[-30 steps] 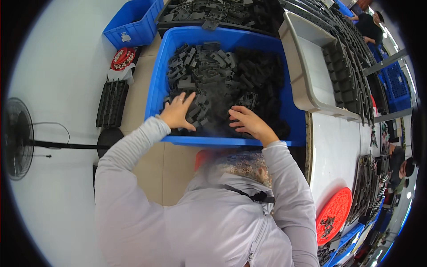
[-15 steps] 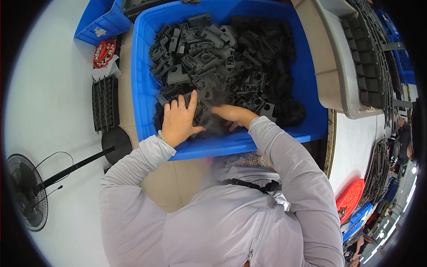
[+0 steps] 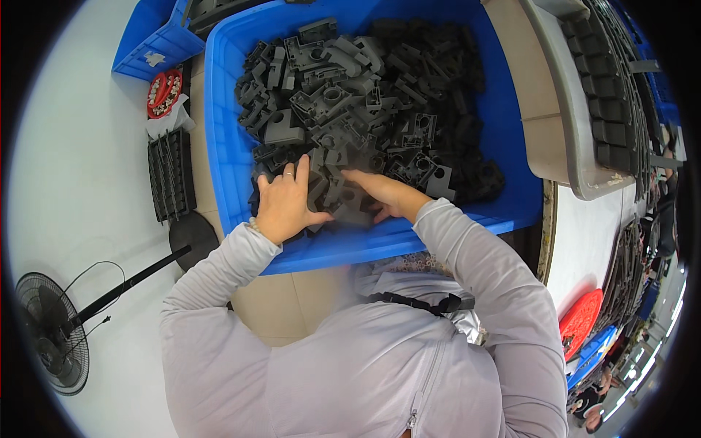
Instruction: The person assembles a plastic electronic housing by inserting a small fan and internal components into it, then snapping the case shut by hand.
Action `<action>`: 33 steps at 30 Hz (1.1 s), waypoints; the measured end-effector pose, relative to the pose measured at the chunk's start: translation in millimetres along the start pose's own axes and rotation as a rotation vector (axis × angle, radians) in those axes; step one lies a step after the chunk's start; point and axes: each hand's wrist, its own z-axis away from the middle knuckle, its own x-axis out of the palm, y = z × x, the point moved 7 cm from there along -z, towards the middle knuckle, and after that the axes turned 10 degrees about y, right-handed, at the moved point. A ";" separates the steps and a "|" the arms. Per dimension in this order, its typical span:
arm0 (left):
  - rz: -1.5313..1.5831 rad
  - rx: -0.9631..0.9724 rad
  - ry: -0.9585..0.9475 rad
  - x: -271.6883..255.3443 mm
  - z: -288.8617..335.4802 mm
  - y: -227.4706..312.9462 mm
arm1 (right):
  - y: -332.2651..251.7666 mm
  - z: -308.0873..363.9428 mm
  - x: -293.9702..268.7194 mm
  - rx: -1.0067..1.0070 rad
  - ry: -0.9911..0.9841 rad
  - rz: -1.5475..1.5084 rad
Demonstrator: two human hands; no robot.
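a: where are the gray parts (image 3: pixel 332 95)?

b: they lie in one loose heap inside the big blue bin (image 3: pixel 512 135), in front of the person. on the right side of the heap the parts look darker, almost black

a: and what does the left hand (image 3: pixel 283 206) do?

b: it lies over the near left part of the heap, back of the hand up. the grip is wide: the thumb points to the right, well apart from the fingers, and i see nothing held in it. there is a ring (image 3: pixel 290 174) on one finger and a bracelet (image 3: pixel 254 225) at the wrist

a: what about the right hand (image 3: pixel 388 196)?

b: it is low at the near middle of the heap, with the fingers toward the left hand. the thumb and the forefinger are apart, with gray parts just beside them, but a hazy patch covers this place, so i cannot tell if it holds one

a: which things are around the bin?

b: on the right there is a beige tub (image 3: pixel 544 139) with black trays (image 3: pixel 610 109) beside it, and nearer to the person a red basket (image 3: pixel 582 321). on the left stand a small blue box (image 3: pixel 157 40) and a black fan (image 3: pixel 52 336)
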 end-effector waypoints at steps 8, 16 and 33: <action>0.017 0.039 0.125 1.5 -1.3 5.7 | -13.1 11.9 14.0 -0.096 -0.119 -0.076; 0.111 0.016 0.143 1.1 -0.2 5.0 | -21.2 24.9 22.0 -0.072 -0.040 -0.221; 0.368 0.172 0.419 -99.1 11.5 71.1 | -33.2 75.8 16.3 -0.532 -0.168 -0.603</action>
